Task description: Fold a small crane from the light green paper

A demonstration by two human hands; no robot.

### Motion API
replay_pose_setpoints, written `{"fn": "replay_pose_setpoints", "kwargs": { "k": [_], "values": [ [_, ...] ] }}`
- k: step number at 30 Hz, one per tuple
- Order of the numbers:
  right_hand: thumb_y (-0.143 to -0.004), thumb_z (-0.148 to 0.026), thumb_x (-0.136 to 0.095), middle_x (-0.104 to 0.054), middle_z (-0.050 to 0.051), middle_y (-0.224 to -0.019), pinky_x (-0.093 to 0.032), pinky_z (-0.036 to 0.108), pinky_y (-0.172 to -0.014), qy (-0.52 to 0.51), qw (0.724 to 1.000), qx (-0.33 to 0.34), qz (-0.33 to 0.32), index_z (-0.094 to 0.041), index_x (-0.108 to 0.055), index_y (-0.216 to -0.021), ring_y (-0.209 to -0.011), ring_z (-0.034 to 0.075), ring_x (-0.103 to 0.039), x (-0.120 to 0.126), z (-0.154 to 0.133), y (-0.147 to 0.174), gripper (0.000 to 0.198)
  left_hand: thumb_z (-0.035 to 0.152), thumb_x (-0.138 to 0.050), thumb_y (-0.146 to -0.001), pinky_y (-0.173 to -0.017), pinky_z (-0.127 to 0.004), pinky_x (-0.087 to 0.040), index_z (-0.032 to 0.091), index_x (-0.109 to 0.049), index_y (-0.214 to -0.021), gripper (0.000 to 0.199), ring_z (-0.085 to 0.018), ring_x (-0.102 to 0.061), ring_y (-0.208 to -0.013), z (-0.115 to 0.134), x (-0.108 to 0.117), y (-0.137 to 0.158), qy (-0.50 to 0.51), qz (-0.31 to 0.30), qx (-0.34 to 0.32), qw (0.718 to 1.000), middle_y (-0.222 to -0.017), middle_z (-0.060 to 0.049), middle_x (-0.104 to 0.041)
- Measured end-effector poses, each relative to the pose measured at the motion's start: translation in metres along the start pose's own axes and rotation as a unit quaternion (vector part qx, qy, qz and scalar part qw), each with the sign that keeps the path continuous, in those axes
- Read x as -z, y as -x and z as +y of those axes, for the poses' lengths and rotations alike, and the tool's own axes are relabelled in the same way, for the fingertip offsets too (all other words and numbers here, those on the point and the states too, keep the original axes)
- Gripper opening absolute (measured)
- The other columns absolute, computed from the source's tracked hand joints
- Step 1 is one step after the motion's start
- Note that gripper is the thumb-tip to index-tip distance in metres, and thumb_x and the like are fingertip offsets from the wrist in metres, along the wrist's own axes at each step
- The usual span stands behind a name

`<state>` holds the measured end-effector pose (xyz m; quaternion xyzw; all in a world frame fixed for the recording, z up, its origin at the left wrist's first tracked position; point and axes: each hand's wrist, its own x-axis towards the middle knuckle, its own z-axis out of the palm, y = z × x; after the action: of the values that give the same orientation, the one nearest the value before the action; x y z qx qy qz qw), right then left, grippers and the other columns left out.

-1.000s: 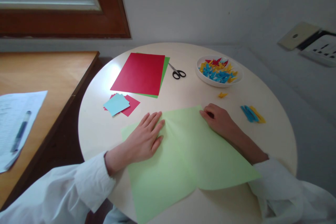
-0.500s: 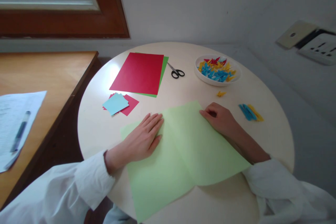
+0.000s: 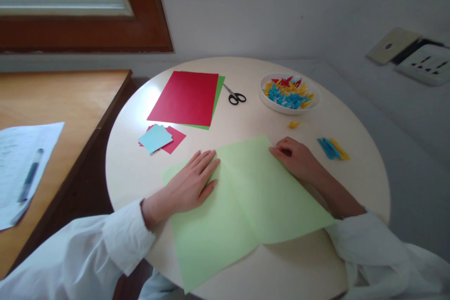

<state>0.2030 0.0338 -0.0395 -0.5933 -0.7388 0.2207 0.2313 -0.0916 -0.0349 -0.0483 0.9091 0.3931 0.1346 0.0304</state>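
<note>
Round table surface [image 3: 253, 123]: smooth, light sheen. Pale-green sheet [image 3: 281, 201], near edge: matt paper, creased. Scissors [image 3: 235, 95], towards far edge: metal blades, plastic-looking handles.

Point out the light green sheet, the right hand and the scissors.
Light green sheet [image 3: 262, 192]: head view, on the half right of the crease.
Right hand [image 3: 297, 157]: head view, on the middle of the hand.
Scissors [image 3: 236, 97]: head view, where the black handle loops meet.

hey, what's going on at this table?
Someone is handling a light green sheet, creased and opened out on a round table. The left hand lies flat on it; the right hand holds its edge near the far right corner. Beyond are a red sheet, scissors and a white dish of folded paper pieces.
</note>
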Motion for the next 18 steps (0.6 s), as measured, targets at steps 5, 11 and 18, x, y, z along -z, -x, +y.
{"fn": "replay_pose_setpoints", "kwargs": {
  "k": [5,11,18],
  "values": [
    [-0.076,-0.041,-0.05,-0.06,0.005,-0.075,-0.045,0.034,-0.065,-0.007,1.0,-0.022,-0.022,-0.021,-0.054,-0.058,-0.067,0.019,-0.056,0.005,0.005,0.005,0.028,0.021,-0.038,-0.092,-0.097,-0.044,-0.046,0.009,-0.056,-0.115,0.032,-0.026,-0.053,-0.115,0.002,-0.001,0.0,0.009,0.034,-0.037,0.999,-0.121,-0.016,-0.058],
    [-0.078,-0.038,-0.049,-0.058,0.005,-0.072,-0.044,0.032,-0.063,0.031,0.999,-0.013,0.002,-0.021,-0.052,-0.059,-0.067,0.019,-0.054,-0.001,0.007,0.009,0.025,0.037,-0.036,-0.093,-0.11,-0.05,-0.027,0.005,-0.035,-0.136,0.053,-0.029,-0.036,-0.132,0.01,0.0,0.009,-0.009,-0.034,-0.015,0.999,-0.14,-0.02,-0.042],
    [-0.078,-0.032,-0.049,-0.056,0.006,-0.075,-0.045,0.032,-0.067,0.055,0.998,0.027,-0.003,-0.021,-0.051,-0.058,-0.069,0.018,-0.055,-0.001,0.009,0.011,0.023,0.049,-0.031,-0.092,-0.112,-0.052,-0.011,0.009,-0.016,-0.145,0.068,-0.029,-0.02,-0.139,0.011,0.001,0.014,-0.017,-0.085,-0.001,0.996,-0.149,-0.019,-0.023]
  ]
}}
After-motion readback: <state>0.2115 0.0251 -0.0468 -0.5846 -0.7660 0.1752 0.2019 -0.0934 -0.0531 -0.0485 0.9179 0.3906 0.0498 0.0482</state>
